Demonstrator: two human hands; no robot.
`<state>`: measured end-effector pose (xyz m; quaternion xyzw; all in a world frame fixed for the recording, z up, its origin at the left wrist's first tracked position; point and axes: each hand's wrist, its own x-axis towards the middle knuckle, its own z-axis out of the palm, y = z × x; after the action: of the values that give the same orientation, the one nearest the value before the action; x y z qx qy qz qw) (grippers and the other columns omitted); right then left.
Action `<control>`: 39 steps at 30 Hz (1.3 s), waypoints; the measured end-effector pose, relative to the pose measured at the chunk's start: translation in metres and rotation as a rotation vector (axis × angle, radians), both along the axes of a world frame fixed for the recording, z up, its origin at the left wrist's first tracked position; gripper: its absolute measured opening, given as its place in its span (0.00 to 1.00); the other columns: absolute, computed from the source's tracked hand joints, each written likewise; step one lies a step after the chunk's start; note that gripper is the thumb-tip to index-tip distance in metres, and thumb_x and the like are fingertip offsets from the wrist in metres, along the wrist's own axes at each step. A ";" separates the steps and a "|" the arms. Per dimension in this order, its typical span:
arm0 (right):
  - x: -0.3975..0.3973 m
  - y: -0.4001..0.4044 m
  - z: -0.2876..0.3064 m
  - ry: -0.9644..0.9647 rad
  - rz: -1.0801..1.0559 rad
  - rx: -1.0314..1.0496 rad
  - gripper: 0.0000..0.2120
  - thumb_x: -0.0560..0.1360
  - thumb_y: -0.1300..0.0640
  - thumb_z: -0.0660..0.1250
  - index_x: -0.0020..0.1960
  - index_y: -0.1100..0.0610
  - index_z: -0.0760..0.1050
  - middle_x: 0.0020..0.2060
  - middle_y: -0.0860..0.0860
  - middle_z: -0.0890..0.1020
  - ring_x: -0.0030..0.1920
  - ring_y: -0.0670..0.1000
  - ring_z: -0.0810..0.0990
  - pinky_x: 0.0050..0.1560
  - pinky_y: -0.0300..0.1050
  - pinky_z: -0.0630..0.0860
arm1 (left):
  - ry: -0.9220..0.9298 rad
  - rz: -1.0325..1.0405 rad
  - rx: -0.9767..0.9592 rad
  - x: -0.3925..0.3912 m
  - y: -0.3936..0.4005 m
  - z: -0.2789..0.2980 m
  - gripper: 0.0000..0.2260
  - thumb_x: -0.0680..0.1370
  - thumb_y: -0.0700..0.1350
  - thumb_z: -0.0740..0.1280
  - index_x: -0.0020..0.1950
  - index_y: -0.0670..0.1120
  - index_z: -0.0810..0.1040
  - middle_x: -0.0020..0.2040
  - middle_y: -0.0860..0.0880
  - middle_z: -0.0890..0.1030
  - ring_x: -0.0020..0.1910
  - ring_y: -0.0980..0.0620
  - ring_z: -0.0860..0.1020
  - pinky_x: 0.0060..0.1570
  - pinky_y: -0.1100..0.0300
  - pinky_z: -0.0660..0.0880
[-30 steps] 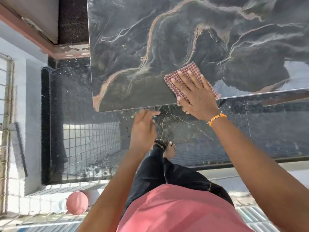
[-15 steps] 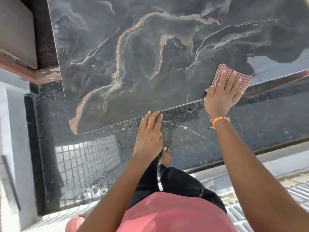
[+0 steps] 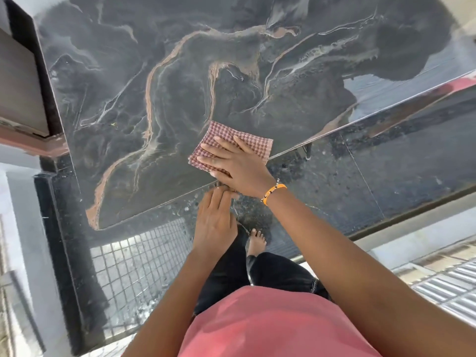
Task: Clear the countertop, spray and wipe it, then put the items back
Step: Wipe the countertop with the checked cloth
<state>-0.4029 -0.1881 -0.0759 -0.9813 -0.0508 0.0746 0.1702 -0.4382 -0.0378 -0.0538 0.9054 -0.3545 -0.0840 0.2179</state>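
Wiping step in progress. Right hand (image 3: 233, 161) lies flat, fingers spread, pressing the checked cloth (image 3: 226, 144) onto the marbled countertop (image 3: 180, 81) just inside its near edge. Left hand (image 3: 215, 222) held below that edge, fingers straight and together, holding nothing; it looks placed to catch what comes off. Judgement: keep the palm flat and pressure even, overlap strokes, draw the cloth toward the edge over the waiting hand. No items visible on the top
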 end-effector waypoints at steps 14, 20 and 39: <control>-0.040 -0.180 -0.006 0.025 -0.555 -0.186 0.24 0.80 0.42 0.50 0.75 0.42 0.53 0.76 0.44 0.57 0.77 0.53 0.53 0.75 0.55 0.45 | -0.081 -0.235 -0.014 0.040 -0.136 -0.001 0.12 0.65 0.37 0.75 0.46 0.45 0.79 0.47 0.49 0.80 0.43 0.45 0.77 0.43 0.55 0.71; -0.045 -0.259 -0.009 0.040 -0.743 -0.177 0.24 0.80 0.43 0.49 0.75 0.41 0.52 0.77 0.44 0.55 0.77 0.52 0.52 0.75 0.56 0.47 | -0.130 -0.316 0.001 0.052 -0.192 -0.005 0.20 0.64 0.43 0.76 0.54 0.46 0.76 0.53 0.50 0.78 0.52 0.46 0.76 0.59 0.50 0.70; -0.055 -0.206 0.000 0.057 -0.747 -0.114 0.23 0.80 0.48 0.46 0.75 0.47 0.56 0.75 0.50 0.61 0.76 0.57 0.55 0.73 0.60 0.48 | -0.061 -0.362 0.064 0.074 -0.251 -0.018 0.41 0.64 0.55 0.74 0.71 0.45 0.62 0.65 0.45 0.71 0.68 0.43 0.67 0.68 0.40 0.49</control>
<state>-0.4577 -0.3941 -0.0759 -0.9376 0.3192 0.0374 0.1323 -0.3640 -0.2889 -0.0714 0.8355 -0.5151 -0.1056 0.1593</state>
